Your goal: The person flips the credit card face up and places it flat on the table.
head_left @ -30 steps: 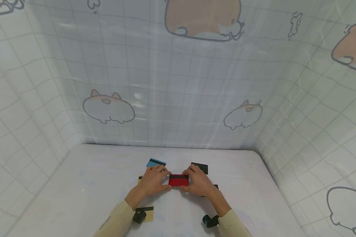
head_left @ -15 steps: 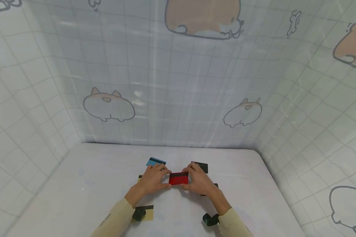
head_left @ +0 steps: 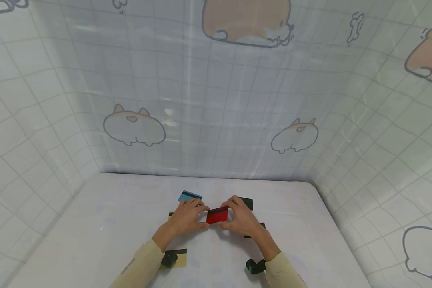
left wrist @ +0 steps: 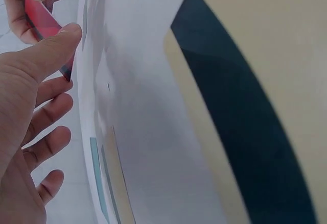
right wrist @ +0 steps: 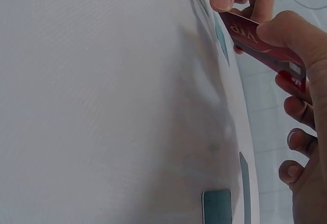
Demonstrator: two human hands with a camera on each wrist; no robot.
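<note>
A red plastic card [head_left: 217, 216] with a black magnetic stripe along its upper edge is held up over the table, spanning the gap between the two hands. My left hand [head_left: 185, 219] pinches its left end between thumb and finger. My right hand [head_left: 240, 218] pinches the right end likewise. The card tilts, right end higher. In the right wrist view, the card's other face [right wrist: 255, 39] shows gold "VIP" lettering. The left wrist view shows the lower fingers [left wrist: 48, 145] of the left hand spread and off the card.
Around the hands on the white table [head_left: 111, 224] lie a blue card [head_left: 189, 195], a black card [head_left: 247, 203] and a dark card [head_left: 262, 227] partly behind the right wrist. A yellow card [head_left: 180, 260] lies near the left forearm; another, mostly hidden [head_left: 170, 215], sits behind the left hand.
The red card has gone from nearly level to tilted, its right end rising and its left end dropping. Both hands keep their pinch and have hardly moved.
</note>
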